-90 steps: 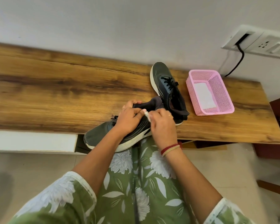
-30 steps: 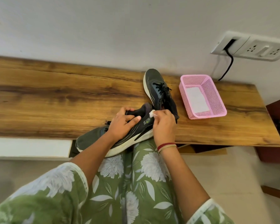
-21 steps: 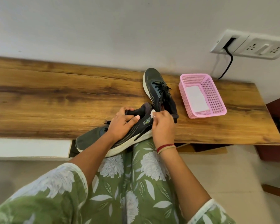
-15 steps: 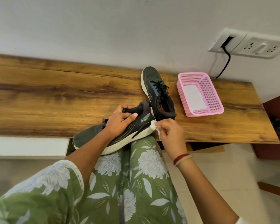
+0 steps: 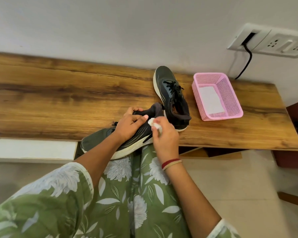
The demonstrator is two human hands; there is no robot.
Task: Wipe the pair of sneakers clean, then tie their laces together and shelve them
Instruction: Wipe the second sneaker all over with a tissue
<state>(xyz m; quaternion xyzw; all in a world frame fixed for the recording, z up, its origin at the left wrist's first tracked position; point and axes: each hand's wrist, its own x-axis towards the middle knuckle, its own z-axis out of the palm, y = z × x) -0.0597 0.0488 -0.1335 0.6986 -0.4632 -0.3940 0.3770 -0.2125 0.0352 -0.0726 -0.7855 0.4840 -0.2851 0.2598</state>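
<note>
With left grip (image 5: 127,127) curled round the collar of the dark sneaker (image 5: 100,140) and right grip (image 5: 165,137) pinching the wadded white wipe (image 5: 153,124), just rub short firm strokes toward the midsole.

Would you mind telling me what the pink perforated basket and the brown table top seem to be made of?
The pink perforated basket looks like moulded plastic, matt: even colour and a regular grid of small holes. The brown table top looks like wood or wood-grain laminate, smooth with a slight sheen: long dark grain streaks; the picture cannot settle which.
</note>
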